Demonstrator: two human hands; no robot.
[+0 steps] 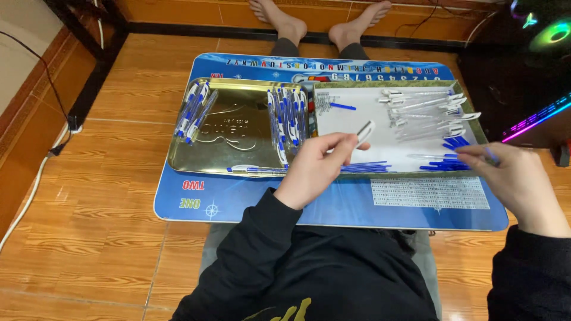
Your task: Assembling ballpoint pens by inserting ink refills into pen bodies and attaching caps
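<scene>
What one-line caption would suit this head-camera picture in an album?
Left hand holds a clear pen barrel while right hand reaches blue pen parts in a white-lined tray.

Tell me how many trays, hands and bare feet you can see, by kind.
Trays: 2, a gold tray and a white-lined tray
Hands: 2, left hand, right hand
Bare feet: 2
Total: 6

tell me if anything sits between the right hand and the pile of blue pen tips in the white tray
Nothing visible does. The right hand is already at the blue tips near the white tray edge, fingers over them. The left hand holds a clear barrel further left, out of the way.
</scene>
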